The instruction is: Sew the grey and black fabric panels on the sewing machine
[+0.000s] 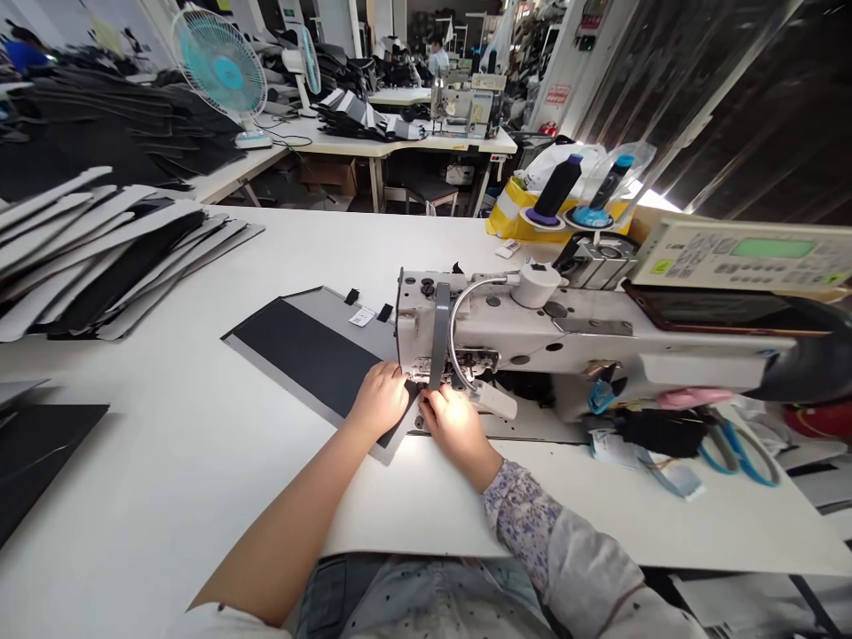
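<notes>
A grey panel with a black fabric piece (312,351) on it lies at an angle under the head of the sewing machine (466,324). My left hand (381,399) rests on the panel just left of the needle area, fingers curled and closed against the fabric. To the right of the needle area, my right hand (459,426) pinches with bent fingers at the panel's edge; its fingertips are partly hidden. A white label (362,316) and two small black tabs show at the panel's far side. The machine head covers the needle and the panel's right end.
Stacked grey and black panels (133,257) lie at left, with a dark panel (46,453) nearer. Blue-handled scissors (738,453) and scraps sit at right. Thread cones (557,188) and a control box (745,253) stand behind the machine. A fan (223,75) is farther back.
</notes>
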Tool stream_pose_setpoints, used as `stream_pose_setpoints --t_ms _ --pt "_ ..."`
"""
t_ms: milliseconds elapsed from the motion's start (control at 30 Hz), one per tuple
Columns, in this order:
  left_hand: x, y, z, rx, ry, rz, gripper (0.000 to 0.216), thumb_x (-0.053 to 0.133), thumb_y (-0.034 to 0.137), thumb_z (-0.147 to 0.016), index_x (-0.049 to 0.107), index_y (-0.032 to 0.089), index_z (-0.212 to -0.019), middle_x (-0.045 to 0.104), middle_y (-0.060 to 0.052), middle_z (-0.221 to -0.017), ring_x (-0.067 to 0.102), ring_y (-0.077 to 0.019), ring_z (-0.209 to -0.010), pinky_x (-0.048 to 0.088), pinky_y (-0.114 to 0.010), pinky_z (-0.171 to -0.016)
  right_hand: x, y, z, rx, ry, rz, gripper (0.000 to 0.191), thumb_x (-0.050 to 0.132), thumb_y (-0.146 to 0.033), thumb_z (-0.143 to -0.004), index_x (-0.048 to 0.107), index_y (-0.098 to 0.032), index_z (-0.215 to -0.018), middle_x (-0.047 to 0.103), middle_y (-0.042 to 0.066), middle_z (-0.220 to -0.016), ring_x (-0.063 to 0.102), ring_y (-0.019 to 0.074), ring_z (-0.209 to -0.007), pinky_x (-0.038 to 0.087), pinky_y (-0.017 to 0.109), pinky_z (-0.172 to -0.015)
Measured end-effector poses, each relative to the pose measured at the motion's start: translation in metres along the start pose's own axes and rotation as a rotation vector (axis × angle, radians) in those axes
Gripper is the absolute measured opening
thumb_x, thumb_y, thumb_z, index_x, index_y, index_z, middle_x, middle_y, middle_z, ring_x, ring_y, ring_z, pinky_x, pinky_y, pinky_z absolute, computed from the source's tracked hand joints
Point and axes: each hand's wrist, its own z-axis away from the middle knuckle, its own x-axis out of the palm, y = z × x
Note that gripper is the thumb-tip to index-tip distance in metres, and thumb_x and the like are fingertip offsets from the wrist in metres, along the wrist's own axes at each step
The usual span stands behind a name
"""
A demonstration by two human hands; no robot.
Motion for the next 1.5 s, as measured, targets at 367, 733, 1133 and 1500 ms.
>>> stream_pose_setpoints --t_ms 367,733,1133,1500 --pt "0.006 0.002 -0.002 -0.161 0.073 -0.073 0.019 0.045 0.012 -0.082 0.063 0.014 -0.088 0.063 -0.011 -0.090 0.058 -0.0252 -0.094 0.044 -0.037 -0.087 -0.002 0.001 0.001 0.057 0.110 -0.102 0.020 0.054 -0.030 -0.092 0.066 -0.015 -0.096 0.068 0.010 -0.088 0.063 0.0214 -0.083 0.047 0.031 -0.081" --pt "-0.011 0.012 0.031 -0.104 0.048 -0.099 0.026 0.046 0.020 -0.089 0.064 0.022 -0.108 0.062 -0.009 -0.098 0.054 -0.0237 -0.094 0.041 -0.036 -0.083 -0.002 -0.016 -0.009 0.296 -0.039 0.028 0.012 0.058 -0.025 -0.085 0.066 -0.017 -0.080 0.068 0.006 -0.077 0.064 0.0188 -0.075 0.045 0.026 -0.068" --pt "-0.007 0.019 0.028 0.019 -0.001 -0.004 0.025 0.052 0.022 -0.089 0.070 0.029 -0.105 0.064 -0.006 -0.092 0.052 -0.0216 -0.089 0.041 -0.035 -0.078 -0.003 -0.026 -0.002 0.090 -0.012 0.105 0.023 0.048 -0.021 -0.090 0.069 -0.016 -0.082 0.066 0.008 -0.078 0.062 0.0183 -0.071 0.047 0.027 -0.067" --pt "-0.003 0.019 0.028 -0.011 -0.010 0.064 0.032 0.049 0.009 -0.085 0.070 0.026 -0.103 0.066 -0.003 -0.098 0.056 -0.0204 -0.091 0.046 -0.035 -0.082 -0.028 0.005 0.049 -0.166 -0.154 0.045 0.085 0.049 -0.066 -0.084 0.032 -0.013 -0.148 0.035 0.014 -0.150 0.026 0.0330 -0.140 0.020 0.053 -0.113"
